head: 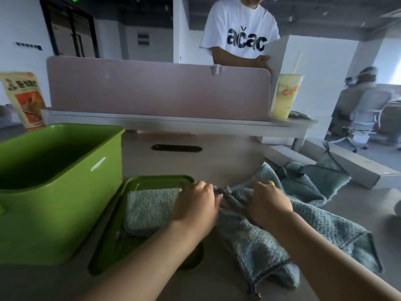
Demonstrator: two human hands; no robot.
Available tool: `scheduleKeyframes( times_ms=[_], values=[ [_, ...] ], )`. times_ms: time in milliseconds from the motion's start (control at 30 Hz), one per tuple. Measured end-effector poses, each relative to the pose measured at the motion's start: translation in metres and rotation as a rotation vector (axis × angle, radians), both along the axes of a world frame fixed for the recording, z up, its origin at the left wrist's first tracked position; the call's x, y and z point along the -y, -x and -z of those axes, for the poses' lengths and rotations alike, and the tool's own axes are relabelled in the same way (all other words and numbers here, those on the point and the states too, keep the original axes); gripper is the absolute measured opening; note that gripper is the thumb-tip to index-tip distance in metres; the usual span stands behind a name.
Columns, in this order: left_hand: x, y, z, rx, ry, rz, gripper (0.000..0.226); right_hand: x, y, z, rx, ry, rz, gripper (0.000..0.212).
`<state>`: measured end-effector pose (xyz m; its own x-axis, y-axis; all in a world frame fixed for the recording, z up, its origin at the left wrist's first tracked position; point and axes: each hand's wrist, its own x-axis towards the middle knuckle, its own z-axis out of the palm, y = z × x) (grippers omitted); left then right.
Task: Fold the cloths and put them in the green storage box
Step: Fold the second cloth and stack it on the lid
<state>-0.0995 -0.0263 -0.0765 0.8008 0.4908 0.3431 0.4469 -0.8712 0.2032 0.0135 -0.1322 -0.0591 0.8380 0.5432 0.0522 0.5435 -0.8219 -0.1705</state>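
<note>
The green storage box (65, 192) stands open on the left of the desk. Its green lid (108, 246) lies flat beside it with a folded teal cloth (147, 209) on top. A rumpled teal cloth (260, 246) with dark stitched edging lies in front of me. My left hand (195, 205) and my right hand (268, 203) both grip its far edge, close together, fingers curled into the fabric. More teal cloths (314, 183) are piled just behind, to the right.
A pink divider panel (152, 90) runs along the back of the desk. A yellow drink cup (286, 94) stands at its right end, a snack bag (23, 98) at far left. A person in a white T-shirt (238, 29) stands behind the divider. An office chair (364, 109) sits far right.
</note>
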Motion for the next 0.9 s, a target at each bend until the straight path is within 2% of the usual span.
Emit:
scheduleKeyframes(
  times_ms=[133, 200, 400, 467, 567, 633, 667, 700, 767, 800, 867, 900],
  values=[
    [0.020, -0.043, -0.008, 0.033, 0.163, 0.072, 0.031, 0.020, -0.020, 0.005, -0.006, -0.012, -0.005, 0.026],
    [0.021, -0.061, -0.028, 0.065, 0.270, 0.106, 0.025, 0.024, -0.042, -0.001, -0.037, 0.026, -0.032, 0.026],
    [0.012, -0.084, -0.083, 0.172, 0.541, 0.173, 0.025, 0.024, -0.100, -0.041, -0.197, 0.003, -0.045, 0.030],
    [0.010, -0.081, -0.092, 0.254, 0.678, 0.210, 0.020, 0.027, -0.111, -0.055, -0.188, -0.045, -0.044, 0.030],
    [0.011, -0.074, -0.105, 0.339, 0.828, 0.275, 0.014, 0.038, -0.116, -0.076, -0.157, -0.152, -0.065, 0.018],
    [0.011, -0.069, -0.113, 0.381, 0.885, 0.291, 0.012, 0.044, -0.114, -0.088, -0.149, -0.276, -0.108, 0.022],
    [0.009, -0.067, -0.114, 0.376, 0.893, 0.285, 0.020, 0.046, -0.112, -0.092, -0.166, -0.377, -0.128, 0.026],
    [0.008, -0.065, -0.113, 0.336, 0.899, 0.279, 0.039, 0.048, -0.110, -0.096, -0.198, -0.504, -0.138, 0.026],
    [0.006, -0.063, -0.110, 0.186, 0.933, 0.295, 0.095, 0.050, -0.101, -0.105, -0.264, -0.746, -0.138, 0.021],
    [0.005, -0.062, -0.108, 0.099, 0.941, 0.324, 0.114, 0.050, -0.094, -0.110, -0.322, -0.838, -0.150, 0.020],
    [0.009, -0.061, -0.106, -0.042, 0.944, 0.440, 0.130, 0.049, -0.078, -0.119, -0.523, -0.999, -0.235, 0.024],
    [0.012, -0.061, -0.107, -0.075, 0.948, 0.514, 0.130, 0.049, -0.070, -0.123, -0.648, -1.070, -0.270, 0.026]
  ],
)
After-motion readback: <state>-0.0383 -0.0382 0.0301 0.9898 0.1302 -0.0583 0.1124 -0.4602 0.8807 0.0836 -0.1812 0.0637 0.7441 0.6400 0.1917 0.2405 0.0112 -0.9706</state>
